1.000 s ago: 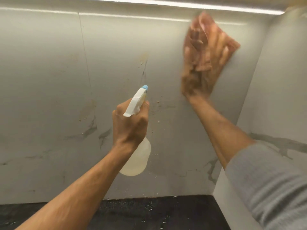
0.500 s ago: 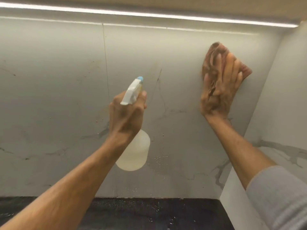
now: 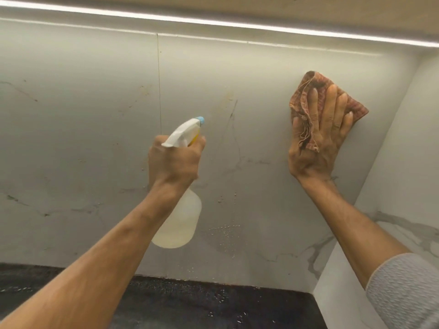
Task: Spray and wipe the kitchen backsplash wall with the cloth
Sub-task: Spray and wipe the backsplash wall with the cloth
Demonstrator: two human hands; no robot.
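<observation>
The backsplash wall [image 3: 95, 138] is pale grey marble-look tile with dark veins and a vertical seam left of centre. My left hand [image 3: 174, 162] grips a translucent spray bottle [image 3: 177, 224] with a white trigger head and blue nozzle, aimed at the wall's middle. My right hand [image 3: 318, 143] lies flat with its fingers spread, pressing a crumpled reddish-brown cloth [image 3: 308, 98] against the wall near the right corner. Small droplets [image 3: 225, 230] and a faint yellowish streak [image 3: 229, 98] show on the tile between my hands.
A black speckled countertop [image 3: 213, 302] runs along the foot of the wall, dotted with droplets. A marble side wall [image 3: 403, 186] closes the corner on the right. A light strip [image 3: 213, 22] glows under the cabinet overhead.
My right hand and the cloth have come down from the top of the wall to a lower spot near the right corner. The bottle stays aimed at the wall's middle.
</observation>
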